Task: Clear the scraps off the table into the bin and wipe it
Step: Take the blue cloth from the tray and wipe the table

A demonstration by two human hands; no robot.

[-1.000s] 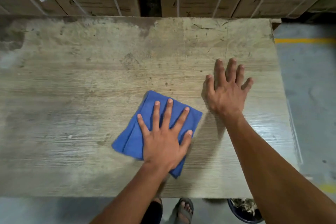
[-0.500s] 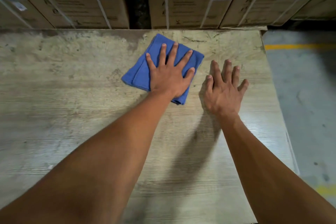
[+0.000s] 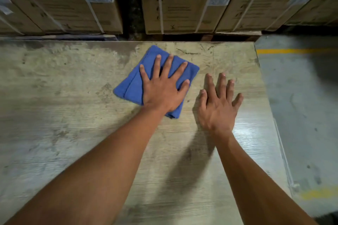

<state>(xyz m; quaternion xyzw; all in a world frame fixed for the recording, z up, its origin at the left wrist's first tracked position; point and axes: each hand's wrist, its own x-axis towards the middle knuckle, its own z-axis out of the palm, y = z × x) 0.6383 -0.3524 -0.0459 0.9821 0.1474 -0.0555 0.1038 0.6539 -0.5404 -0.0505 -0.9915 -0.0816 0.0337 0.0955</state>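
Note:
A folded blue cloth (image 3: 133,86) lies near the far edge of the worn wooden table (image 3: 64,115). My left hand (image 3: 164,87) presses flat on the cloth with its fingers spread. Just to the right of the cloth, my right hand (image 3: 217,104) rests flat on the bare tabletop, fingers straight. No scraps show on the table, and the bin is out of view.
Strapped cardboard boxes (image 3: 182,2) stand in a row right behind the table's far edge. The table's right edge (image 3: 268,107) drops to a grey concrete floor (image 3: 301,106) marked with a yellow line (image 3: 296,50).
My left hand pushed the cloth from the near middle of the table up to the far edge, then drew it back slightly. My right hand stayed planted on the table.

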